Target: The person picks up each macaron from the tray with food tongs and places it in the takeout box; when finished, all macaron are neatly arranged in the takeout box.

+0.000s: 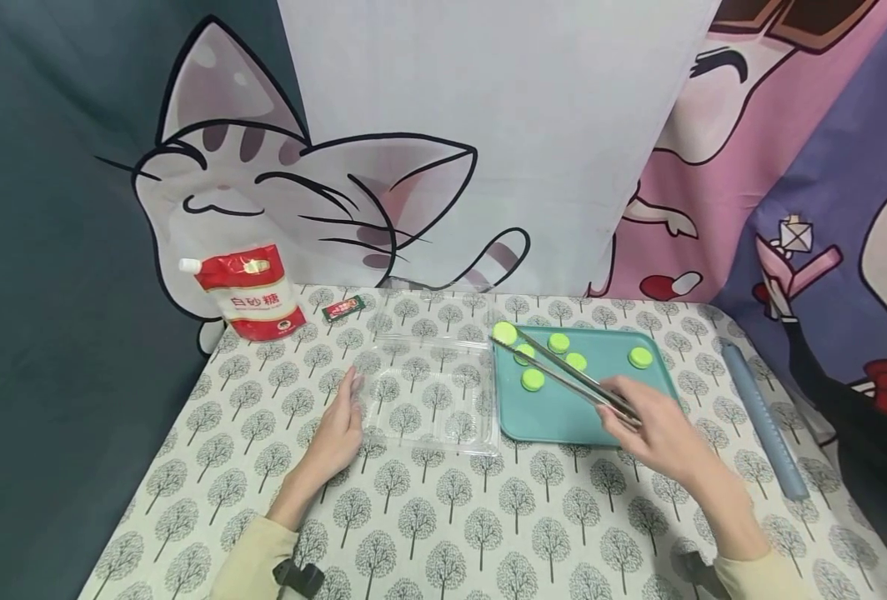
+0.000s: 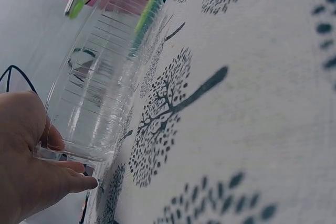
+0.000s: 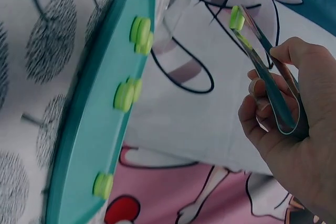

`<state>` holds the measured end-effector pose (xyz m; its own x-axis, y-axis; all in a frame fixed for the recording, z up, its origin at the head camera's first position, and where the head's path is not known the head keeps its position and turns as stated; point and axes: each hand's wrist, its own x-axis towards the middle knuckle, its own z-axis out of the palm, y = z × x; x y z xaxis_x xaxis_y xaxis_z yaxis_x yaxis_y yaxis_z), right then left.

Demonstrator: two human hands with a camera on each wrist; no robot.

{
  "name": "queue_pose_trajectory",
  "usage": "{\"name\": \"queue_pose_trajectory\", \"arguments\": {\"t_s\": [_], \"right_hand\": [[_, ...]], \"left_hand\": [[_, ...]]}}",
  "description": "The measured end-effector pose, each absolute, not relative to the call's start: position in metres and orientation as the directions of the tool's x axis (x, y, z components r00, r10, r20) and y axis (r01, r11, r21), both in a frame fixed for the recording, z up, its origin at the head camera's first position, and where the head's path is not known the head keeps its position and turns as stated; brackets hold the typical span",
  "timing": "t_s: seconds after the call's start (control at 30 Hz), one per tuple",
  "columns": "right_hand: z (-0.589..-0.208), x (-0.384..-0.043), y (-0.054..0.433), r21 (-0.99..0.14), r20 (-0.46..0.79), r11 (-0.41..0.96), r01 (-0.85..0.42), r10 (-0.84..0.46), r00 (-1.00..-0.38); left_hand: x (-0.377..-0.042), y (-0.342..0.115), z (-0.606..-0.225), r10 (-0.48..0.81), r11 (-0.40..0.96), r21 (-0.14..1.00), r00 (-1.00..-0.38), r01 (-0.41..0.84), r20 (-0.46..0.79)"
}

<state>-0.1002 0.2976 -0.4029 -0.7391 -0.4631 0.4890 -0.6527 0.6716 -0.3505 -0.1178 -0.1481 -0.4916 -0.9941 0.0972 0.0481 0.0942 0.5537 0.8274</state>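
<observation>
A metal pair of tongs (image 1: 574, 377) is gripped in my right hand (image 1: 657, 429). Between the tong tips is a bright green macaron (image 3: 237, 18), held up above the tray in the right wrist view. Several more green macarons (image 1: 533, 380) lie on the teal tray (image 1: 556, 421) below. My left hand (image 1: 338, 433) pinches the left wall of a clear plastic box (image 2: 100, 87), one finger over the inside and others outside. The box stands left of the tray, its clear lid part (image 1: 436, 312) spread open toward the back.
A red and white sugar pouch (image 1: 252, 292) with a white cap stands at the back left, a small green and red packet (image 1: 343, 308) beside it. Along the right edge lies a blue-grey rod (image 1: 766, 425). A tree-print cloth (image 1: 406, 533) covers the table; printed curtains hang behind.
</observation>
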Motion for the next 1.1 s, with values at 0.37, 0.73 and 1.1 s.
{"name": "queue_pose_trajectory", "arguments": {"t_s": [0.37, 0.73, 1.1], "right_hand": [[-0.414, -0.125, 0.257, -0.386, 0.414, 0.626, -0.678, -0.539, -0.734], [-0.424, -0.146, 0.212, -0.376, 0.346, 0.560, -0.738, -0.654, -0.672], [-0.429, -0.159, 0.181, -0.370, 0.215, 0.581, -0.725, -0.706, -0.675]], "left_hand": [[-0.116, -0.150, -0.492, 0.091, 0.556, 0.825, -0.994, 0.101, 0.060], [-0.116, -0.149, -0.492, 0.082, 0.553, 0.827, -0.995, 0.096, 0.060], [-0.118, -0.147, -0.492, 0.089, 0.558, 0.825, -0.995, 0.088, 0.046]]}}
